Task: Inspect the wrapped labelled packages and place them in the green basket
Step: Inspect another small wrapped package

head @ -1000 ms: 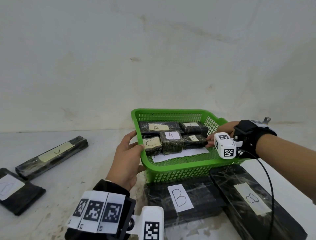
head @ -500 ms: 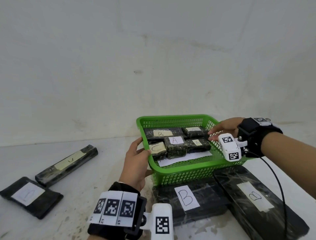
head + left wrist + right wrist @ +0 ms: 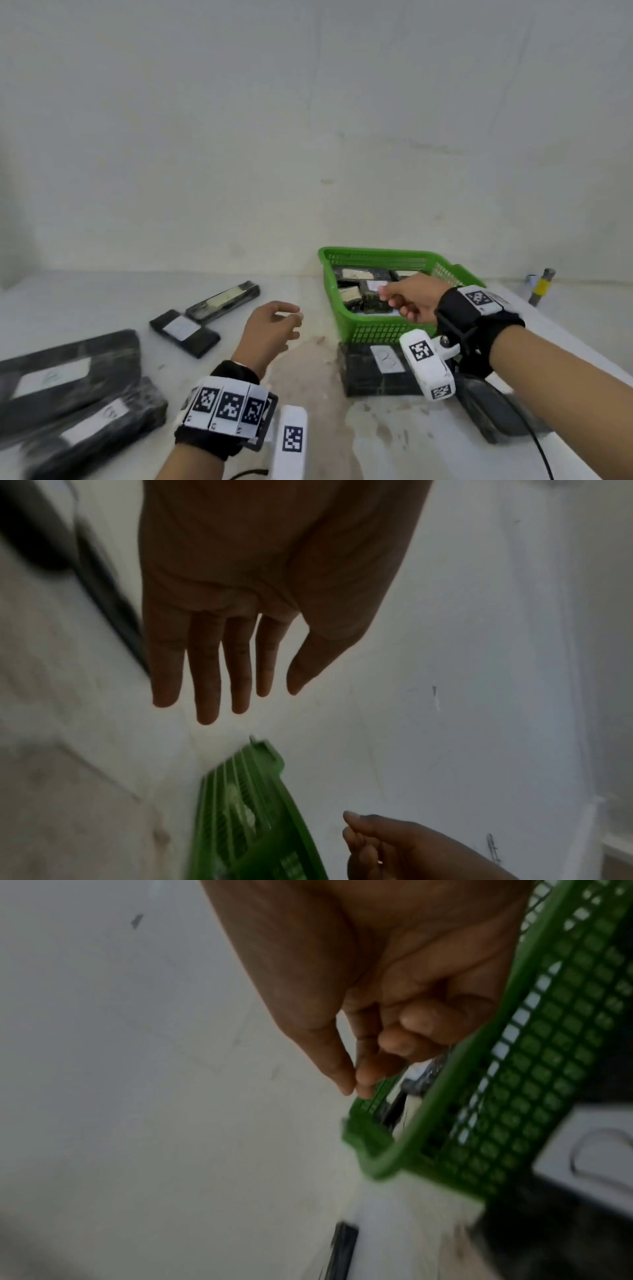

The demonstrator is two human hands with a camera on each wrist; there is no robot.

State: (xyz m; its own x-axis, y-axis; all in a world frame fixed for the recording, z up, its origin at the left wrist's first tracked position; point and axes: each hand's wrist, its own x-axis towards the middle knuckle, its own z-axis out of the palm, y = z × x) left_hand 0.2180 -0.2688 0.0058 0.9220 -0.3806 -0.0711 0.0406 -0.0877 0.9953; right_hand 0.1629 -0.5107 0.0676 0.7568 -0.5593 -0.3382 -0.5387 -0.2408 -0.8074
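Observation:
The green basket (image 3: 373, 251) stands at the right of the white table and holds several black wrapped packages (image 3: 363, 274) with paper labels. My right hand (image 3: 390, 298) hovers over the basket's front part with its fingers curled in and nothing in it; the right wrist view shows the thumb meeting the index tip (image 3: 359, 1080) beside the basket rim (image 3: 514, 1069). My left hand (image 3: 291, 318) hangs over bare table left of the basket, fingers relaxed and empty, as in the left wrist view (image 3: 240, 696). A long labelled package (image 3: 222, 298) and a flat one (image 3: 185, 330) lie beyond it.
Two large labelled packages (image 3: 68, 373) (image 3: 102, 421) lie at the near left. Another labelled package (image 3: 380, 370) lies under the basket's front edge, with a dark one (image 3: 486, 407) to its right. A yellow-banded cylinder (image 3: 543, 286) stands by the wall at far right.
My left hand let go of the basket's left rim and moved left over the table. My right hand came out of the basket's right side toward its front. The head view swung left.

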